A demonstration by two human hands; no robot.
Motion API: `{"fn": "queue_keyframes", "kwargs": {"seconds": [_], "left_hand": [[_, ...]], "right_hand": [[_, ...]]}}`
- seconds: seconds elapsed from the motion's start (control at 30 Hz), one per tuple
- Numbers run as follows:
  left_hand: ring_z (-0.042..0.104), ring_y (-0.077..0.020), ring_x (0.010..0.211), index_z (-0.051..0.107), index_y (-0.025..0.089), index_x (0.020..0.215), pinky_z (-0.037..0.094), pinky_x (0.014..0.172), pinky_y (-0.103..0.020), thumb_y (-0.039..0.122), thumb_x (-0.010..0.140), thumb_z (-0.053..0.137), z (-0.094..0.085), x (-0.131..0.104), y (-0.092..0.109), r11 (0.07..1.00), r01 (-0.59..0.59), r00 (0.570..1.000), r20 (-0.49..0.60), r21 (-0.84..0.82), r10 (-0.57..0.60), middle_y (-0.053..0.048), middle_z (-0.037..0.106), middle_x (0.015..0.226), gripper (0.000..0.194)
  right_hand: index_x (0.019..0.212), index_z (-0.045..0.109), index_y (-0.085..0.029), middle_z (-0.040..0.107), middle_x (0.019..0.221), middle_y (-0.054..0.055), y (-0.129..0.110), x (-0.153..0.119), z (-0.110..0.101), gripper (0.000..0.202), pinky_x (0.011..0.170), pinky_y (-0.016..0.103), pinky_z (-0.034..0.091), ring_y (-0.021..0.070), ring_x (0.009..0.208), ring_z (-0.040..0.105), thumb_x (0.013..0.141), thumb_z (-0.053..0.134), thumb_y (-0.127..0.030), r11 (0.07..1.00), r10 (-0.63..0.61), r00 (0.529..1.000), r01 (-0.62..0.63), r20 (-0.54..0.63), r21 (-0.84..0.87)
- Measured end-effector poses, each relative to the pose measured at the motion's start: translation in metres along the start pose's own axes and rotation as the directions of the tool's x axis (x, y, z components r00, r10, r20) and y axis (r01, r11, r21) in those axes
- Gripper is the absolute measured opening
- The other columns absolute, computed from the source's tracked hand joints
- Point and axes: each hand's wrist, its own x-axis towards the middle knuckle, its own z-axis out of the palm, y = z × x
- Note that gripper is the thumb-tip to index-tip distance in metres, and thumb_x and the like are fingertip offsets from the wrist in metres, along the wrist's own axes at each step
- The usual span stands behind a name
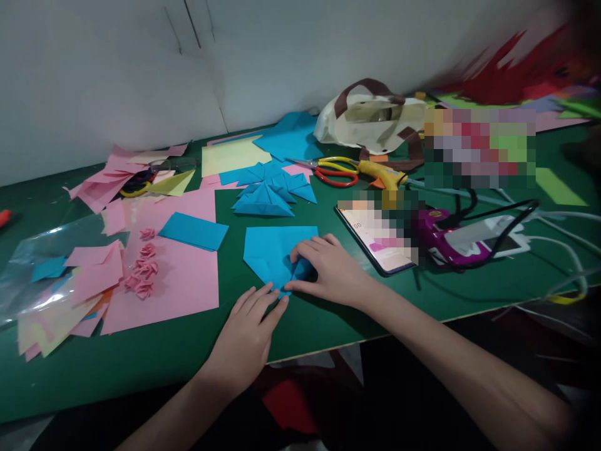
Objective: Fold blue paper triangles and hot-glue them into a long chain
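A blue sheet of paper (267,250) lies on the green table in front of me, its near corners folded in toward a point. My right hand (331,269) is curled over its right side, thumb and bent fingers pinching a folded flap near the bottom point. The fingers of my left hand (248,335) are stretched out, their tips resting at the near point of the same sheet. Just beyond it stand folded blue paper pieces (265,194). To the left, a folded blue rectangle (193,232) lies partly on a pink sheet (188,288).
Small pink paper roses (144,269) sit on the pink sheet, beside a clear plastic bag (23,275) and paper scraps. Behind are red-and-yellow scissors (335,170), a yellow glue gun (382,175) and a cream bag (338,125). At right, a phone (375,244) and a purple power strip (457,247) with cables.
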Motion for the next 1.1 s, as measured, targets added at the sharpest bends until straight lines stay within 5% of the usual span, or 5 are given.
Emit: {"fn": "queue_keyframes", "kwargs": {"seconds": [0.23,0.47,0.77,0.97,1.1], "left_hand": [[0.05,-0.0252,0.118,0.056,0.018,0.119,0.046,0.093,-0.048,-0.002,0.078,0.034,-0.008,0.002,-0.002,0.993,0.057,0.998,0.047,-0.102,-0.053,-0.014,0.057,0.122,0.051],[0.025,-0.027,0.135,0.049,0.02,0.127,0.029,0.104,-0.056,0.01,0.086,0.037,-0.022,0.003,0.004,0.992,0.098,0.98,0.182,-0.078,-0.082,-0.01,0.037,0.144,0.044],[0.049,-0.0285,0.109,0.053,0.031,0.121,0.019,0.101,-0.066,0.045,0.085,0.048,-0.012,0.001,0.022,0.996,0.065,0.98,0.19,-0.055,-0.054,-0.007,0.05,0.132,0.039],[0.025,-0.0275,0.134,0.054,0.023,0.118,0.011,0.108,-0.057,0.042,0.091,0.037,-0.011,0.009,0.019,0.997,-0.059,0.971,0.23,-0.048,0.069,-0.004,0.027,0.149,0.037],[0.018,-0.0222,0.138,0.048,0.018,0.123,0.013,0.111,-0.052,0.041,0.092,0.035,-0.011,0.014,0.015,0.99,-0.09,0.949,0.294,-0.108,0.118,-0.004,0.024,0.15,0.041]], "right_hand": [[0.088,0.049,-0.021,0.06,0.091,0.005,0.003,-0.002,0.009,0.043,0.072,0.034,0.028,0.0236,0.085,0.051,0.074,0.056,-0.061,0.982,0.17,0.98,-0.177,-0.104,-0.061],[0.09,0.052,-0.019,0.057,0.088,0.008,0.019,-0.001,0.015,0.019,0.067,0.033,0.032,0.0237,0.081,0.051,0.089,0.046,-0.037,0.932,0.296,0.918,-0.338,-0.265,-0.13],[0.119,0.054,-0.011,0.055,0.102,0.016,0.011,-0.004,0.014,0.043,0.072,0.041,0.04,0.0301,0.093,0.05,0.089,0.044,-0.041,0.904,0.282,0.911,-0.357,-0.3,-0.236],[0.123,0.053,-0.012,0.056,0.119,0.015,0.01,-0.006,0.014,0.045,0.082,0.044,0.039,0.0312,0.107,0.047,0.088,0.048,-0.04,0.923,0.252,0.928,-0.316,-0.275,-0.221],[0.124,0.053,-0.015,0.055,0.127,0.012,0.013,-0.008,0.017,0.039,0.087,0.044,0.037,0.0289,0.119,0.044,0.091,0.044,-0.034,0.941,0.229,0.929,-0.287,-0.292,-0.177]]}}
